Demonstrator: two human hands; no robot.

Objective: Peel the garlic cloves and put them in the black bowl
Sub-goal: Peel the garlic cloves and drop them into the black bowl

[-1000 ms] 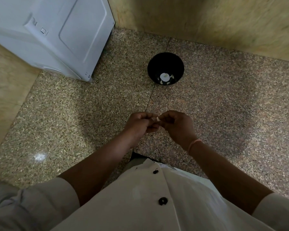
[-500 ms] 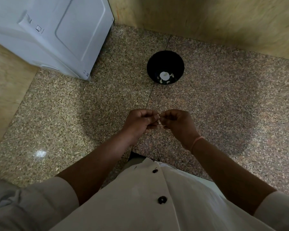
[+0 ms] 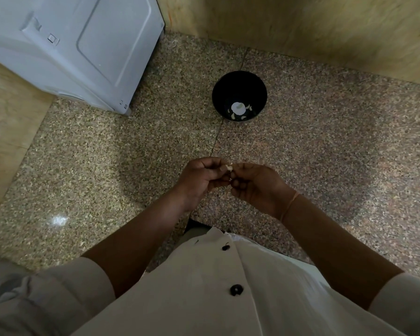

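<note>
A small, pale garlic clove (image 3: 229, 168) sits pinched between the fingertips of both hands, just above the middle of the view. The left hand (image 3: 201, 180) grips it from 9 o'clock with its fingers curled in, and the right hand (image 3: 255, 185) meets it from 3 o'clock with its thumb and fingers clenched on the same clove. How much skin the clove bears is too small to tell. A thin orange thread band (image 3: 289, 206) circles the right wrist. At 12 o'clock from the hands, well apart from them, a round glossy black bowl (image 3: 238, 86) stands upright on the speckled, polished granite floor (image 3: 325, 141), right beside a straight seam between slabs. In its bottom lie pale garlic pieces (image 3: 238, 108) — one rounded, the others crescent-shaped. At 10 o'clock stands a white, smooth-panelled boxy appliance (image 3: 70, 44); grained wooden panelling (image 3: 325, 25) runs along 1 o'clock. At 6 o'clock hangs a cream cloth shirt (image 3: 204, 299) with round black buttons (image 3: 236, 290).
</note>
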